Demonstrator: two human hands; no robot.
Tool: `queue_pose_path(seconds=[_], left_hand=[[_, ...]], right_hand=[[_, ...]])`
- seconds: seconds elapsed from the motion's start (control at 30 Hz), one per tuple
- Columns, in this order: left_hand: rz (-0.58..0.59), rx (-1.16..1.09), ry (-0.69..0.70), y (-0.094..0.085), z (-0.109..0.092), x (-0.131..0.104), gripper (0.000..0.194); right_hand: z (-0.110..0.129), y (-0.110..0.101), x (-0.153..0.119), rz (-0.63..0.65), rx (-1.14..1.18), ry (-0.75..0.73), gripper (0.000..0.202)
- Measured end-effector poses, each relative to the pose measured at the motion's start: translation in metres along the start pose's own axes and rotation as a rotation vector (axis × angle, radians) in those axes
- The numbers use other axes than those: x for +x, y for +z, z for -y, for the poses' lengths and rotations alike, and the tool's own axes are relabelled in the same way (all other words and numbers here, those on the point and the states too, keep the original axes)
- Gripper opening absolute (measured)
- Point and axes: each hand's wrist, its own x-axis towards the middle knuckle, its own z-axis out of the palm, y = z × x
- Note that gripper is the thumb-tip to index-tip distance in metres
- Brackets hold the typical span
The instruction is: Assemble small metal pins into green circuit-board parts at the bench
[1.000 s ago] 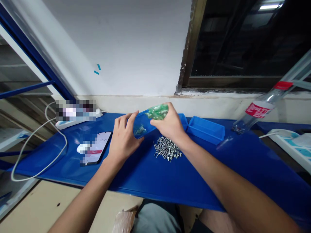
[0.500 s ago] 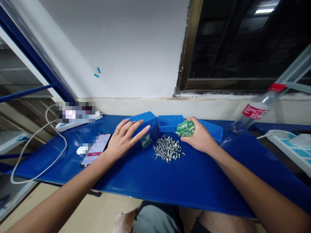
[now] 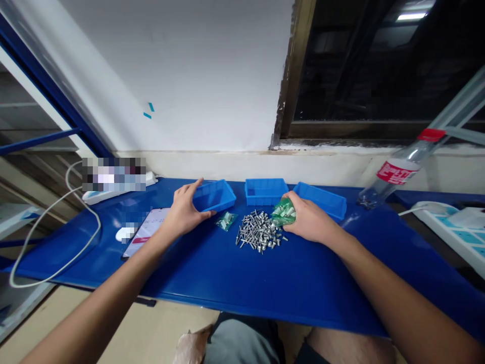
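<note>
My right hand is closed on a green plastic packet, held low at the right edge of a pile of metal rivets and screws. My left hand has thumb and fingers spread apart beside the left blue bin, and nothing shows between them. Between that hand and the pile, a small green packet lies on the blue table. Behind the pile sits the middle blue bin. The right blue bin stands angled behind my right hand.
A phone and a white round object lie at the left, near a power strip with a looping cable. A plastic bottle and another power strip are at the right.
My left hand has turned, its thumb now apart from its fingers. The left bin has tipped from a tilted pose to sitting level. My right hand has moved lower and slightly left with its packet.
</note>
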Motion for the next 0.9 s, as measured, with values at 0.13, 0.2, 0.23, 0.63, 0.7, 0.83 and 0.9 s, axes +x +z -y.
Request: queue_pose_path(seconds=[0.13, 0.2, 0.23, 0.63, 0.7, 0.83, 0.9], left_hand=[[0.090, -0.007, 0.000, 0.001, 0.005, 0.011, 0.084], [0.144, -0.034, 0.010, 0.003, 0.005, 0.014, 0.081], [0.166, -0.057, 0.022, 0.005, 0.004, 0.014, 0.080], [0.098, -0.093, 0.053, 0.013, -0.035, -0.014, 0.073], [0.011, -0.062, 0.092, 0.008, -0.046, -0.014, 0.066], [-0.105, -0.122, 0.262, -0.005, -0.077, -0.017, 0.037], [-0.112, -0.192, 0.325, -0.009, -0.096, -0.022, 0.033]], right_hand=[[0.000, 0.002, 0.000, -0.017, 0.030, 0.029, 0.061], [0.000, 0.002, -0.001, -0.032, 0.034, 0.022, 0.065], [0.000, 0.002, -0.001, -0.037, 0.031, 0.017, 0.068], [0.020, -0.002, -0.015, -0.001, 0.071, -0.058, 0.093], [0.022, -0.003, -0.017, 0.021, 0.062, -0.052, 0.099], [0.019, -0.010, -0.017, 0.109, 0.039, -0.136, 0.110], [0.014, -0.014, -0.017, 0.144, 0.014, -0.182, 0.111]])
